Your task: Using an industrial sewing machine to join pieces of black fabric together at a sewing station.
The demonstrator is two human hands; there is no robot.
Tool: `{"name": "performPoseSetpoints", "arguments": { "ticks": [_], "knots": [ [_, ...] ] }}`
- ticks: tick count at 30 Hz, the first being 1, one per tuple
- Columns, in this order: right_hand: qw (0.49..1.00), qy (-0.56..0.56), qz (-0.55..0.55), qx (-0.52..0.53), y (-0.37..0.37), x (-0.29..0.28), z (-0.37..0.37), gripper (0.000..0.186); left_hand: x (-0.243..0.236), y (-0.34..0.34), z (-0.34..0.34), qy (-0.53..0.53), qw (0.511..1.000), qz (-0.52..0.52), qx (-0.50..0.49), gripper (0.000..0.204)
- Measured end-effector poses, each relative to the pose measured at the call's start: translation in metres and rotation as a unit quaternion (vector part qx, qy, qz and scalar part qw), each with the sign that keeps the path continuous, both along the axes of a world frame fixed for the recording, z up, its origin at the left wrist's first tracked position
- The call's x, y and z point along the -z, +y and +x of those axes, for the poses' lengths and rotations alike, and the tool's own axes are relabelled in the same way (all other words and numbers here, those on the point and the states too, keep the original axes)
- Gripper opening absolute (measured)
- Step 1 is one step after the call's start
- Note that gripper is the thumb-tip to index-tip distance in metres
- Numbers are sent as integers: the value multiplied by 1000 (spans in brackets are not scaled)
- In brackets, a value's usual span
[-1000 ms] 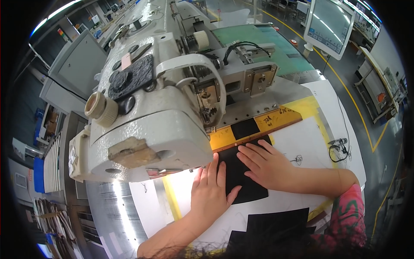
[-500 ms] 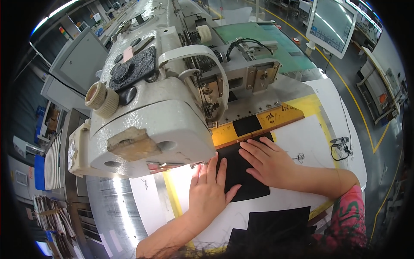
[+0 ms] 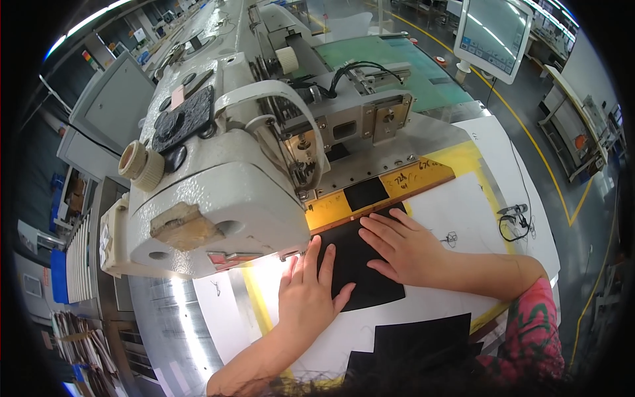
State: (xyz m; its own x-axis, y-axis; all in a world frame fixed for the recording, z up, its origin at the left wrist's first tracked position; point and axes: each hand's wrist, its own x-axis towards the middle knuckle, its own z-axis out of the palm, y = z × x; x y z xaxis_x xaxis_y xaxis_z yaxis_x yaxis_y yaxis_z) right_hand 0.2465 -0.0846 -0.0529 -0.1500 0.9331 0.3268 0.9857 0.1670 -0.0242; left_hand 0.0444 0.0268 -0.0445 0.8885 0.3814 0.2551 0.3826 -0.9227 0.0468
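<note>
A black fabric piece (image 3: 357,284) lies on a white sheet edged with yellow tape under a large grey sewing machine (image 3: 198,178). My left hand (image 3: 311,291) lies flat on its left side and the sheet beside it, beneath the machine head, fingers slightly apart. My right hand (image 3: 403,245) rests with spread fingers on the fabric's upper right, fingertips close to a yellow bar (image 3: 413,182) holding a small black patch (image 3: 364,194). More black pieces (image 3: 420,337) lie nearer me at the lower edge.
A monitor (image 3: 489,36) stands at the back right beside a green work surface (image 3: 423,79). A small dark device with cords (image 3: 512,221) lies at the sheet's right. A metal table (image 3: 169,317) and stacked papers (image 3: 76,341) are at left; a trolley (image 3: 572,126) stands across the floor.
The whole view has shifted slightly, with the machine, fabric and hands appearing a little further left. Both hands keep much the same pose and place on the fabric.
</note>
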Motion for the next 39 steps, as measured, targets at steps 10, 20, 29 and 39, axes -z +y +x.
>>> {"name": "performPoseSetpoints", "arguments": {
  "ticks": [10, 20, 29, 39],
  "knots": [
    [1000, -18, -3, -4, 1, 3, 2, 56, -2, -1, 1, 15, 1000, -10, 4, 68],
    [1000, -12, -4, 7, 0, 0, 1, 55, -7, 1, 1, 19, 1000, 21, 8, 67],
    [1000, 3, -13, 19, -1, -2, 1, 54, -1, 1, 0, 2, 1000, -1, 11, 67],
    [998, -18, -18, 51, -9, -9, 10, 54, -1, 2, 1, -1, 1000, -11, 16, 66]
  ]
}}
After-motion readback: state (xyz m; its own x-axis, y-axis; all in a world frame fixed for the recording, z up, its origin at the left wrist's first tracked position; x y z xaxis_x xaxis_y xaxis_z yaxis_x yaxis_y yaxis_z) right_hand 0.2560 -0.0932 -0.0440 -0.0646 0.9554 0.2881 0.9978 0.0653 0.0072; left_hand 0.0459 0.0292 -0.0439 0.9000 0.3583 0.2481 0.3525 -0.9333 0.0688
